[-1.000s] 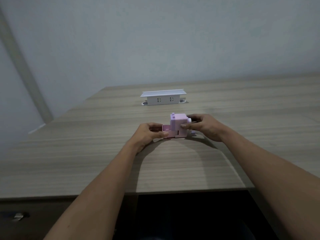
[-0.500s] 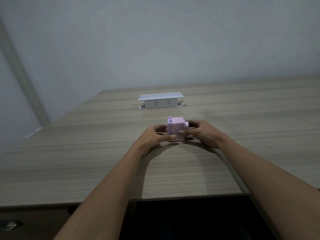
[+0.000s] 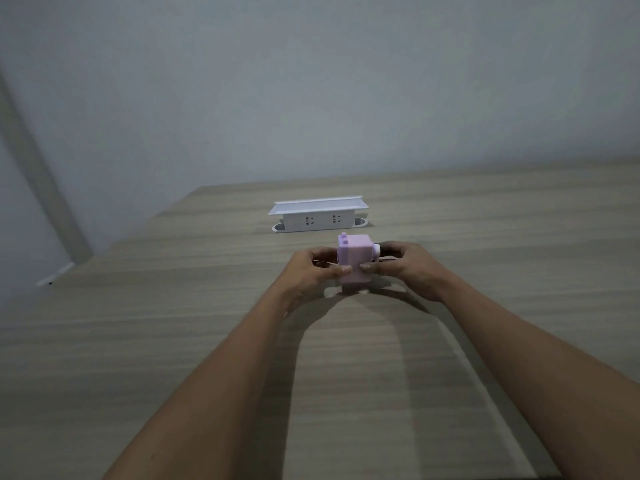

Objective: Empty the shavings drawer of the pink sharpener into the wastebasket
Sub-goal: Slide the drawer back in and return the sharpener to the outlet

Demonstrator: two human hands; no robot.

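Head cam: white socket box (image 3: 318, 215) just behind pink sharpener (image 3: 356, 263); left hand (image 3: 313, 271) and right hand (image 3: 401, 266) both clamped on it, above bench (image 3: 138, 341).

Pink sharpener (image 3: 354, 262) held upright between both hands, just above wooden surface (image 3: 138, 341). Left hand (image 3: 311, 271) closed on its left side, right hand (image 3: 405, 268) closed on right side; thumbs pressed on near face. White socket box (image 3: 317, 216) set farther back on surface, apart from sharpener. Grey wall (image 3: 311, 81) behind.
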